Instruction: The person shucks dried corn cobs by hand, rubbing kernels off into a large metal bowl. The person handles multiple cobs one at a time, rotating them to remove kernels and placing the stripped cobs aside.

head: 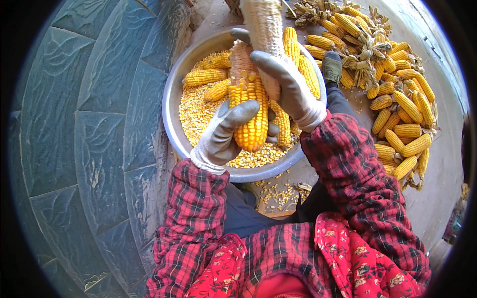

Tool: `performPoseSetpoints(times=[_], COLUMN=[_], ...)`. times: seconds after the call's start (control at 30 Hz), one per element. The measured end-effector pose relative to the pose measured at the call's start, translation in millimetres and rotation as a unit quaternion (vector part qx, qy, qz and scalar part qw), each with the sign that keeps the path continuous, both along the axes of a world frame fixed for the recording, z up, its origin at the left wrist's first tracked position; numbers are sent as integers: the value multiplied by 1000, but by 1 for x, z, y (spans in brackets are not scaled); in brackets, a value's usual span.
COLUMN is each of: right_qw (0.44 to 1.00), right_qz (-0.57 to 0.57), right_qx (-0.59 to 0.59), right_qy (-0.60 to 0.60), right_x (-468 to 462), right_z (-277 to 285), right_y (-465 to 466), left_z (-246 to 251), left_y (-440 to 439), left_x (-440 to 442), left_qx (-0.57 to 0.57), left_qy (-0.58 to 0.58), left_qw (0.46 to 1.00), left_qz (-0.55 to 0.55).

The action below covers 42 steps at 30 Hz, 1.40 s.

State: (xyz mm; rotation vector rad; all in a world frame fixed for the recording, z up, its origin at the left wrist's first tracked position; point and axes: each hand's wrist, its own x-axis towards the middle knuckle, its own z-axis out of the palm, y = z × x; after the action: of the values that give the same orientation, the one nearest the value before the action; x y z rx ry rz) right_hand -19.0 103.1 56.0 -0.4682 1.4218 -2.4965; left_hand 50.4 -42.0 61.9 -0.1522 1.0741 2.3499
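Note:
My left hand (227,128), in a grey-coated work glove, grips the lower part of a yellow corn ear (250,111). The upper end of that ear is bare of kernels, with a few loose ones lying where the rows begin. In my right hand (288,80), gloved alike, is a stripped corncob (264,28), held upright and slanting against the ear's side. Both are above a round metal basin (173,138). Loose corn kernels (197,115) fill its bottom, and whole ears (204,77) lie on them at the left and right.
Many corn ears (408,130), some with husks tied together, are heaped on the concrete floor (421,203) at right. My shoe (331,67) is beside the heap. Spilled kernels (277,195) lie between the basin and my legs. A grey stone-tiled wall (100,138) stands close at left.

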Motion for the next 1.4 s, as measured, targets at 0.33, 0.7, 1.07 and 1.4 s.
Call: performPoseSetpoints(times=[0.33,0.7,1.07,1.4], right_qw=[983,998,996,967], right_qz=[-119,-7,-59,-175], right_qx=[116,-67,-8,185], right_qy=[-73,-7,-59,2], right_x=[-12,1,-12,-17], right_z=[-20,-1,-8,-22], right_y=[-20,-2,-14,-16], left_z=[-23,-2,-23,-22], left_y=[22,3,12,20], left_x=[-10,1,-9,-9], left_qx=[-468,-24,-275,-196], left_qy=[158,22,123,123], left_qw=[869,999,951,972], left_qz=[17,-31,68,38])
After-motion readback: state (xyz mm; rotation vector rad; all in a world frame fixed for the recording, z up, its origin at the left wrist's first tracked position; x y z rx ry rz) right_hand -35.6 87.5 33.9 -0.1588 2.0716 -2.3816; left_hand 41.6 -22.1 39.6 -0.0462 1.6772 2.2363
